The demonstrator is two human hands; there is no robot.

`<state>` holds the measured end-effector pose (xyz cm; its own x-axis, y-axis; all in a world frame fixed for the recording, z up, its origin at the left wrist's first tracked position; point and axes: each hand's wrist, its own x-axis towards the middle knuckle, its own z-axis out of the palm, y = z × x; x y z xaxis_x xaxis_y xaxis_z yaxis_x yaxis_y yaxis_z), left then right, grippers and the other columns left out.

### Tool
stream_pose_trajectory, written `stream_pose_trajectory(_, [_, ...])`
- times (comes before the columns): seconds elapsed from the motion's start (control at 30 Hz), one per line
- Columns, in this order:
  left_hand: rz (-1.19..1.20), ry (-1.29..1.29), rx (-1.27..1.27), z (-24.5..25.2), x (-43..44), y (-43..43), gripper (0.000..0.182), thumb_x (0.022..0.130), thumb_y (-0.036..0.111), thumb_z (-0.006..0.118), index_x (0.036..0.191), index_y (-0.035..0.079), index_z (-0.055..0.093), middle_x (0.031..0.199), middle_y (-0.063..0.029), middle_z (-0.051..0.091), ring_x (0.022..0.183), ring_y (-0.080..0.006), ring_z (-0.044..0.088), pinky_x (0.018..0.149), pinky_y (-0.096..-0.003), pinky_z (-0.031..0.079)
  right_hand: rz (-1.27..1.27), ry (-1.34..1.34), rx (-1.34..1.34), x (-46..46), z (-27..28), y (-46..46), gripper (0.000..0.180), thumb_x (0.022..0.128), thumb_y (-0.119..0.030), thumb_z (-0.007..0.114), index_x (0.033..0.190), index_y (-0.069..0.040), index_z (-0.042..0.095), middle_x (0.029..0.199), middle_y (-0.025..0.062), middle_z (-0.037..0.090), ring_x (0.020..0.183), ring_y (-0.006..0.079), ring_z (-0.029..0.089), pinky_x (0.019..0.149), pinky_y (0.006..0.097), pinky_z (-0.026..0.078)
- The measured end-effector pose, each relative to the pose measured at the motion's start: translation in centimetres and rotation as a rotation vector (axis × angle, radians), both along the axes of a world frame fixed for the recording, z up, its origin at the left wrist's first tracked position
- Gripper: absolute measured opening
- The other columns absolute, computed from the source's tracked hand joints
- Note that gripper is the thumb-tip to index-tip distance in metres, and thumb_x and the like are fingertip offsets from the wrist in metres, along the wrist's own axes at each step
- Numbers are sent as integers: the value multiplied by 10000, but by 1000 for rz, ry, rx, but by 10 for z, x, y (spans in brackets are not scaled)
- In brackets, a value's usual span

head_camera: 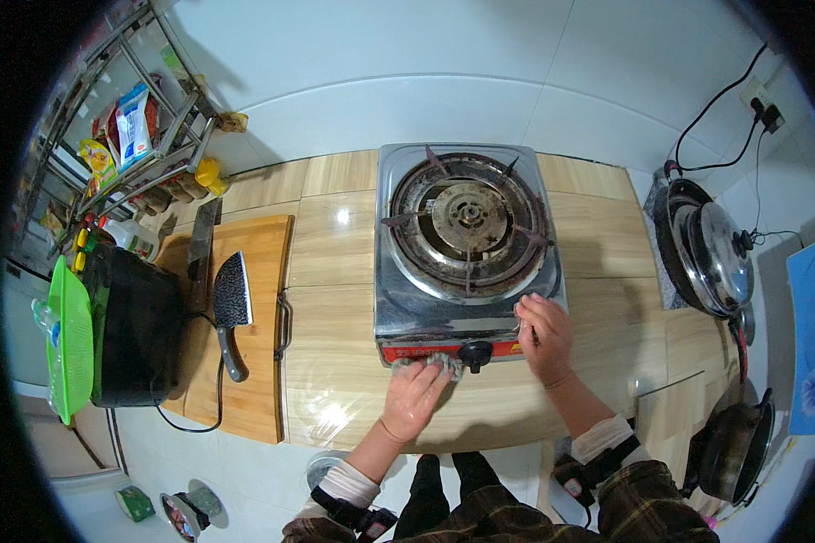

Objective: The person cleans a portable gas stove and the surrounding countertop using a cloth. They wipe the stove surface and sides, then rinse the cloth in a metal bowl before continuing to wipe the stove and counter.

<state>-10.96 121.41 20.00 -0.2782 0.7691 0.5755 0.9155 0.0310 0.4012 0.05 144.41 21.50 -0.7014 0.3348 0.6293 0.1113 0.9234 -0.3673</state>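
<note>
A single-burner gas stove (421, 315) with a steel top stands before me on the wood-patterned counter. Its round burner (472, 212) and pan supports are stained dark. My left hand (415, 400) presses a crumpled greyish cloth or scouring pad (450, 365) against the red front panel (421, 352), left of the black control knob (475, 354). The fingers hide part of the pad. At the stove's front right corner is my right hand (547, 336), fingers bent. Something small and thin shows by its fingertips, but whether it is held is unclear.
Leftward lies a wooden cutting board (261, 400) with a cleaver (232, 305), beside a black box-shaped appliance (136, 332) and a green basket (75, 346). A metal rack (170, 129) holds packets. Lidded pans (710, 251) stand to the right, under a plugged-in cable (693, 115).
</note>
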Motion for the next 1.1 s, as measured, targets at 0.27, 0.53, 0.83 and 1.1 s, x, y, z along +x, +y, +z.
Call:
stream_pose_trajectory(0.27, [86,166,-227,-20,-32,-36,414,771,119,530,1184,84,545,1333,-55,428,1230,-323,382,958,-496,337,-25,-43,4,0,1,-2,301,696,13,586,980,-85,598,1054,53,595,1041,232,546,893,414,413])
stream_pose_trajectory(0.53, [-23,118,-289,7,-53,2,417,763,48,515,1180,44,526,1284,-140,455,1182,-363,422,981,-474,332,-22,-13,-11,-2,-1,-3,278,692,9,588,956,-76,607,1045,56,598,1035,233,548,896,409,416])
stream_pose_trajectory(0.83, [200,135,-147,20,-46,7,436,738,104,630,1156,50,520,1241,-206,461,1160,-384,438,943,-542,339,-2,-12,-9,-1,4,-2,288,680,14,604,952,-78,609,1045,51,600,1033,233,554,891,399,420])
stream_pose_trajectory(1.1, [308,47,-71,30,-58,46,388,757,103,590,1127,8,516,1150,-217,505,1112,-380,470,950,-497,346,-19,-26,21,-1,-1,-2,326,678,23,607,983,-92,596,1064,42,588,1034,225,554,896,395,413])
